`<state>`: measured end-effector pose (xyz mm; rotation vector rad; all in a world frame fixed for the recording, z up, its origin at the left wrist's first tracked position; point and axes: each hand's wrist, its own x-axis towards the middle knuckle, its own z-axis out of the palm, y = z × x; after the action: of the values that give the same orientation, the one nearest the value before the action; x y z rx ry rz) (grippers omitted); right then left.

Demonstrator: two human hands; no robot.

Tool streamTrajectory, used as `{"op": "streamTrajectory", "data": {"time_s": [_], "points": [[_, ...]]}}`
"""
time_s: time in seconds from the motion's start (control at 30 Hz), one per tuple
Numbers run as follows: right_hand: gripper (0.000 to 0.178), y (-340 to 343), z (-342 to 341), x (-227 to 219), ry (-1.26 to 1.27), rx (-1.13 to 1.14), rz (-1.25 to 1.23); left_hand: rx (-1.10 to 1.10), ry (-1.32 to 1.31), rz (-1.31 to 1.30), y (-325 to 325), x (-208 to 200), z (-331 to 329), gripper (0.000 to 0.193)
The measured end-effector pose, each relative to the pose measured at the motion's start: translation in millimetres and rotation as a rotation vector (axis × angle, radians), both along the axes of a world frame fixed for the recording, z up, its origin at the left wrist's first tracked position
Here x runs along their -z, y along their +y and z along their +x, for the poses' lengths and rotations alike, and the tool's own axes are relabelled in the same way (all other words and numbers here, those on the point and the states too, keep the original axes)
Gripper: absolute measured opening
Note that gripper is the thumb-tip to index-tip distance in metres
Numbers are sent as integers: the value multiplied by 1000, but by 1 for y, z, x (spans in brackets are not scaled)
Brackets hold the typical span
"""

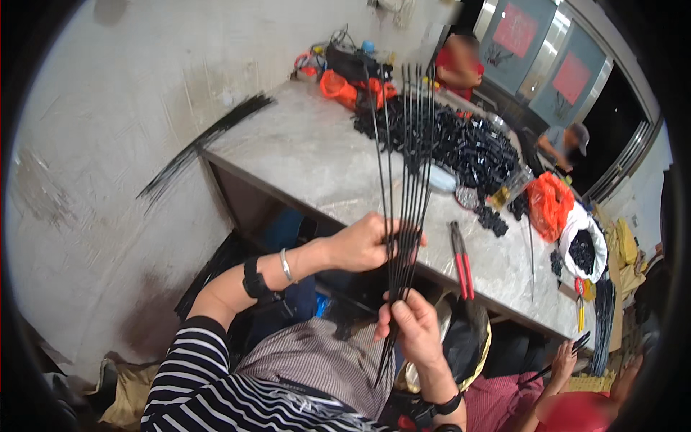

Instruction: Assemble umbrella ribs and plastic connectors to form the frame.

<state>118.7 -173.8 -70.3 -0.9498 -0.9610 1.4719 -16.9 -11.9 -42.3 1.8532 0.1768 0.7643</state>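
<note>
Several long, thin black rods fan out upward from my hands, over the table's near edge. My left hand is closed around the rods at mid-length, its back toward me and its fingertips partly hidden behind them. Lower down, my right hand pinches the gathered lower part of the bundle between thumb and fingers. The rod ends below it point down toward my lap. Just right of the rods, red-handled pliers lie on the table.
On the grey table is a large heap of small black parts. More rods lie over its left edge. An orange bag and a white sack stand at right. A co-worker's hand holds black pieces at lower right; two people sit beyond.
</note>
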Motion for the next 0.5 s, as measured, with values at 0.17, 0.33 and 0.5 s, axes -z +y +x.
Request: {"op": "streamTrajectory", "data": {"time_s": [0.17, 0.33, 0.5], "points": [[24, -5, 0, -3, 44, 34, -32, 26, -73, -30, -4, -6, 14, 19], [21, -14, 4, 1, 158, 8, -38, 61, -70, -164, -3, -1, 14, 24], [20, -19, 5, 5, 75, 9, -29, 287, -27, -189, 5, -4, 1, 61]]}}
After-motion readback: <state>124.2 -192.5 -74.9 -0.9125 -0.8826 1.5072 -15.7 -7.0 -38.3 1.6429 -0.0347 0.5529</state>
